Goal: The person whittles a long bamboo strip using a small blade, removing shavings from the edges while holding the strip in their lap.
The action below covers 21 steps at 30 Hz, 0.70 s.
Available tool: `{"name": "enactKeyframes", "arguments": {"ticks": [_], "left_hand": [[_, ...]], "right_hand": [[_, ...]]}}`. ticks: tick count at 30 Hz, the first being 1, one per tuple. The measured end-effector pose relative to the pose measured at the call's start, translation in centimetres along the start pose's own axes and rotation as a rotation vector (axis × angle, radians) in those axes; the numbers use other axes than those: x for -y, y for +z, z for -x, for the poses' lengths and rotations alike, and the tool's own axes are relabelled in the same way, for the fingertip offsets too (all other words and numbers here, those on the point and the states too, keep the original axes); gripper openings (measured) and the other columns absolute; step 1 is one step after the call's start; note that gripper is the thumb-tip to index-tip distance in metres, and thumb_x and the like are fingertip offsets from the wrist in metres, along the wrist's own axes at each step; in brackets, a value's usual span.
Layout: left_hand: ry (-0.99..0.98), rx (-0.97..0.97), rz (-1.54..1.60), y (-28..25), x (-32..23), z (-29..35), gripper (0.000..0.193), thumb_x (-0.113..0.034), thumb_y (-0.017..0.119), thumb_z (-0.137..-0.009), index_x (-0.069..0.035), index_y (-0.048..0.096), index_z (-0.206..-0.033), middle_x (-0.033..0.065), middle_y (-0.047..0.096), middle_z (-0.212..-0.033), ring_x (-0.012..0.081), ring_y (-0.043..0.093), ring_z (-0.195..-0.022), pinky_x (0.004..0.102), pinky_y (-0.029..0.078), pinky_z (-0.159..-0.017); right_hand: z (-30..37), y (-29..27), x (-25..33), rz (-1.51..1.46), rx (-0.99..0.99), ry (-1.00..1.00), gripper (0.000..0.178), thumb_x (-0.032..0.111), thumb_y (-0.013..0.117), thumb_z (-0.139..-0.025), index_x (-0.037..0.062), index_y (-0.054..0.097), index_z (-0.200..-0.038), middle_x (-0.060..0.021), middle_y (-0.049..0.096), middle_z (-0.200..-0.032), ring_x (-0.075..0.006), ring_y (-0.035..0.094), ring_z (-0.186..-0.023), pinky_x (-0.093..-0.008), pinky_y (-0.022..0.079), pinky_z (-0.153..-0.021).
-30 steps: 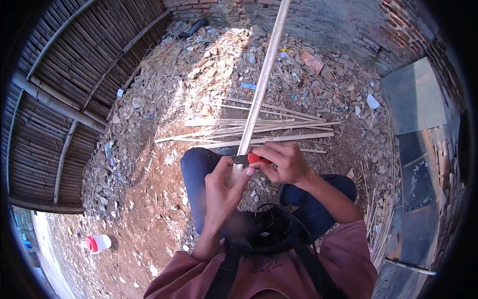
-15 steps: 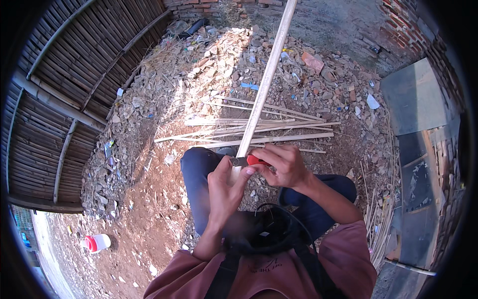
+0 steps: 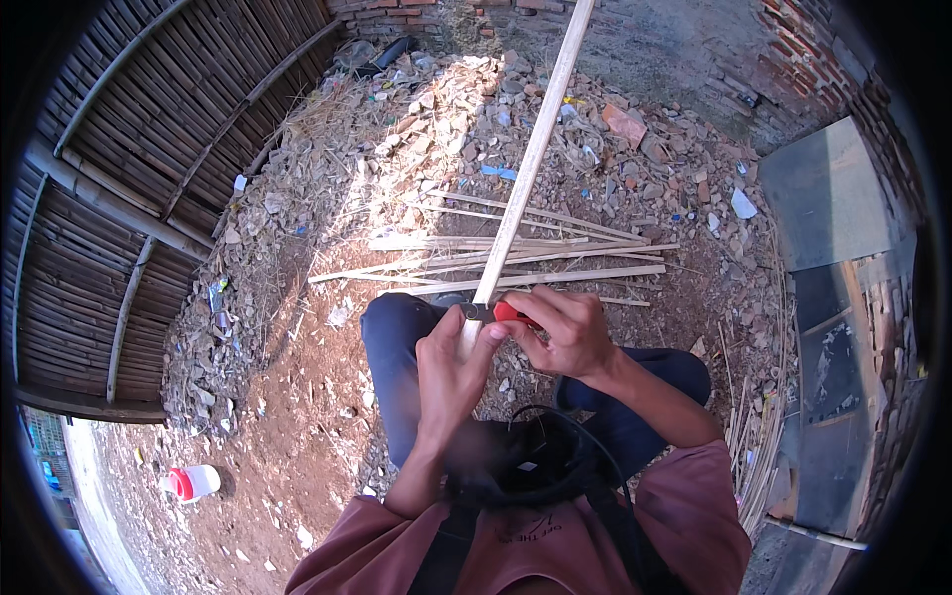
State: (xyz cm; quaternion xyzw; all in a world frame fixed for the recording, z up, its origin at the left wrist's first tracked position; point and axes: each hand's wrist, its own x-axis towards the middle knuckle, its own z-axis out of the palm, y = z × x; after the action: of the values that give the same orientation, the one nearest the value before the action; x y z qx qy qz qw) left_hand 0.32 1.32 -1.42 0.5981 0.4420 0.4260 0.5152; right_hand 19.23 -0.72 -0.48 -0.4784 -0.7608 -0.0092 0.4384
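My left hand point(image 3: 448, 359) is closed round the lower end of a long, pale bamboo strip point(image 3: 531, 164), which slants up and away to the top of the view. Its thumb lies along the strip, close to the tool. My right hand point(image 3: 567, 329) grips a red-handled hand tool point(image 3: 508, 311) with a short, dark metal head. That head lies across the strip just above my left thumb; its exact kind is hard to make out. Beyond my knees, several similar bamboo strips point(image 3: 565, 260) lie crossed in a loose pile on the ground.
Rubble point(image 3: 416, 139) spreads toward a brick wall point(image 3: 654, 50). A woven bamboo wall point(image 3: 109, 109) stands at left, and flat panels point(image 3: 828, 198) lean at right. A white container with a red lid point(image 3: 198, 483) lies at lower left. Thin sticks point(image 3: 749, 426) lie at right.
The tool's head has moved slightly up along the strip, to lie more squarely across it. The strip has shifted a little to the right; both hands keep their holds.
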Motion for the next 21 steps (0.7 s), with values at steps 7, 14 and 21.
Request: {"name": "enactKeyframes", "arguments": {"ticks": [7, 14, 21], "left_hand": [[0.016, -0.017, -0.106, 0.1, -0.3, -0.4, 0.045, -0.035, 0.081, -0.098, 0.003, 0.059, -0.085, 0.0061, 0.062, -0.066, 0.0069, 0.048, -0.065, 0.0306, 0.042, -0.057], [0.02, -0.031, -0.235, 0.1, -0.6, -0.5, 0.048, -0.036, 0.079, -0.1, 0.004, 0.057, -0.084, 0.0129, 0.063, -0.066, 0.0114, 0.051, -0.062, 0.0342, 0.046, -0.058], [0.033, -0.025, -0.275, 0.0, -1.1, -0.2, 0.048, -0.036, 0.078, -0.101, 0.004, 0.056, -0.085, 0.0171, 0.063, -0.065, 0.0186, 0.059, -0.058, 0.0381, 0.049, -0.058]], "right_hand": [[0.0, 0.2, 0.2, 0.038, -0.018, 0.041, 0.022, 0.02, 0.081, -0.091, 0.0074, 0.074, -0.108, -0.0053, 0.074, -0.085, -0.0223, 0.073, -0.065, -0.0356, 0.055, -0.054], [0.0, 0.4, -0.2, 0.063, -0.039, 0.032, 0.023, 0.021, 0.08, -0.092, 0.0081, 0.074, -0.11, -0.005, 0.072, -0.082, -0.0227, 0.072, -0.064, -0.0361, 0.055, -0.054], [-0.2, 0.3, 0.0, 0.048, -0.042, 0.02, 0.023, 0.023, 0.08, -0.092, 0.0088, 0.075, -0.109, -0.0048, 0.071, -0.08, -0.0233, 0.072, -0.064, -0.0368, 0.056, -0.055]]}}
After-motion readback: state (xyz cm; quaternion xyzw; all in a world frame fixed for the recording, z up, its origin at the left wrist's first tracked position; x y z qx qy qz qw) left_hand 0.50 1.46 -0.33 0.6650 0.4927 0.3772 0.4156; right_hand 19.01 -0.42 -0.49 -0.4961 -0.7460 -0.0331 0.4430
